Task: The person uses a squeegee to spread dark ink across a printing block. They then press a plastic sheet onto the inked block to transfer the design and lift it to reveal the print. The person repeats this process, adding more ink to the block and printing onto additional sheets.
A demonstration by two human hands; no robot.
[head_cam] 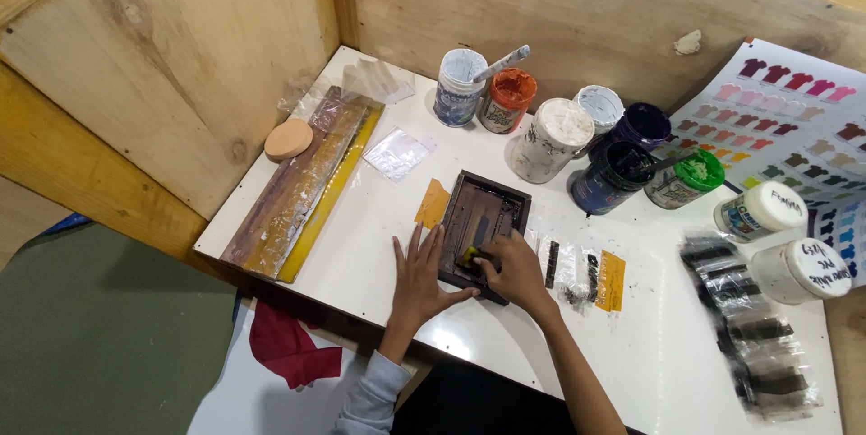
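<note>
A white, glossy rectangular surface (pixel 379 218) fills the corner between bare plywood walls (pixel 180 65), its near and left edges dropping off to the floor, where a red cloth (pixel 289 345) lies below the near edge. The widest open stretch of the surface lies along the near edge, to the right of the hands.

Against the right wall leans a white paper chart of small coloured shirt shapes (pixel 794 119). Along the left edge lie a long, paint-streaked wooden board (pixel 289 187) and a yellow strip (pixel 329 191) beside it, with a round peach-coloured disc (pixel 289 139) at their far end.

A cluster of open paint tubs (pixel 577 128), white, orange, dark blue, purple and green inside, crowds the back edge, with two closed white-lidded jars (pixel 776 236) to the right. Black-smeared clear plastic sheets (pixel 749 327) run down the right side.

In the middle sits a small, dark rectangular printing frame (pixel 483 227), stained purple-brown, with an orange paper scrap (pixel 433 203) touching its left edge and black and orange printed strips (pixel 586 274) just beside it on the right.

The left hand (pixel 419 277) lies flat with its fingers (pixel 424 245) spread apart, pressing the frame's near left corner. The right hand (pixel 514 268) rests over the frame's near side, fingers curled together around a small yellow piece (pixel 471 257), mostly hidden.
</note>
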